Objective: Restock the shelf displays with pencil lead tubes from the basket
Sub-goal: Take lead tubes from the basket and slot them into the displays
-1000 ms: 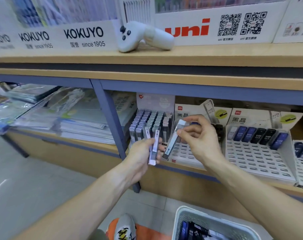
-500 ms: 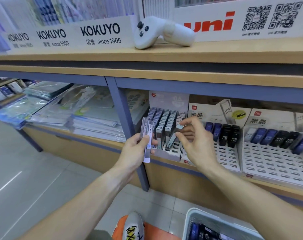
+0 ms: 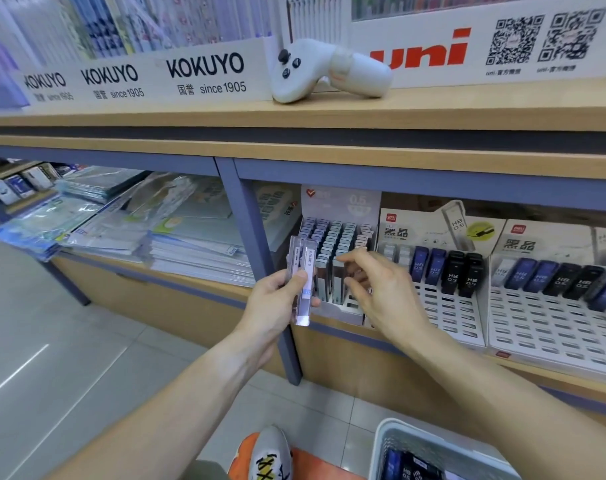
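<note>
My left hand (image 3: 277, 303) grips a small bundle of clear pencil lead tubes (image 3: 303, 271), held upright in front of the shelf post. My right hand (image 3: 377, 292) reaches into the grey display box (image 3: 339, 315) on the lower shelf. Its index fingertip rests on the cap of a grey tube (image 3: 336, 285) standing in the front row, and the other fingers hang loosely curled. The rows behind are full of grey-capped tubes (image 3: 332, 237). The white basket (image 3: 384, 441) sits at the bottom right with dark tubes inside.
Right of the grey box stand two white slotted displays (image 3: 447, 320) with black and blue HB 0.5 tubes (image 3: 450, 275). A blue shelf post (image 3: 256, 244) is just left of my left hand. A white controller (image 3: 329, 71) lies on the upper shelf. Stacked plastic folders (image 3: 138, 223) fill the left bay.
My right hand carried one tube from the bundle into the grey box, where it now stands in the front row. My left hand has stayed put with the remaining tubes.
</note>
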The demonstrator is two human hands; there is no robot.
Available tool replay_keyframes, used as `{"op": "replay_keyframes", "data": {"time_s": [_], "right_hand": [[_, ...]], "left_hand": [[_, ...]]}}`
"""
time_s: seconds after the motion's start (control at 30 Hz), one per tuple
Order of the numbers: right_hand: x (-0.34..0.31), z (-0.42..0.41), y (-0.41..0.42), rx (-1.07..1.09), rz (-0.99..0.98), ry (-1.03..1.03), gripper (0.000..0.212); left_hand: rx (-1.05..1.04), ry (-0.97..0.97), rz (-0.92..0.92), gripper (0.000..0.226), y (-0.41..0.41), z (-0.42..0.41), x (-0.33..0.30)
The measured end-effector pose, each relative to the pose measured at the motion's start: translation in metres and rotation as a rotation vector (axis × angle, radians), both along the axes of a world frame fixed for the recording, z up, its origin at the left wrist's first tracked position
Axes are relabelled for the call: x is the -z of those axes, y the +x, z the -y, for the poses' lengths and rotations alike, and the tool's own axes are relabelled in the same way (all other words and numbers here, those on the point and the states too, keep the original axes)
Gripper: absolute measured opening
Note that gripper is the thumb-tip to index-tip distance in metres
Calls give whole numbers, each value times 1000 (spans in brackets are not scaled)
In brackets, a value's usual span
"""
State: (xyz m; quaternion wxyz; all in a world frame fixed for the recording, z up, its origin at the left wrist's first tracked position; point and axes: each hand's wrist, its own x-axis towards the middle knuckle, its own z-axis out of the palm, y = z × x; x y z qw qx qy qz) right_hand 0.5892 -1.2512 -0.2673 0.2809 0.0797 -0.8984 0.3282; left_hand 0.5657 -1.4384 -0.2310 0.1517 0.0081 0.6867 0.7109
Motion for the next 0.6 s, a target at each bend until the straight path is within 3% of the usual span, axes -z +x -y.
{"op": "replay_keyframes", "data": {"time_s": [0.13,0.2,0.27,0.37,0.4,0.5,0.6], "right_hand": [[-1,-2,-1,10,60,98,44],[-3,-1,2,31,75,39,42],[-11,0,7,57,108,-183,35],[-33,-2,13,-14,243,-735,27],[-39,-5,15,-47,277,-835,28],[-48,-16,21,-91,331,-920,31],[-50,-29,26,-64,306,-1094,27]], "left_hand": [[3,56,39,26,0,-4,0],[14,104,76,28,0,-8,-1],[25,135,123,30,1,-12,-3],[99,117,177,30,2,-18,-7],[138,95,183,31,2,-21,-6],[205,65,182,35,4,-28,-6],[193,157,159,28,2,-35,-9]]}}
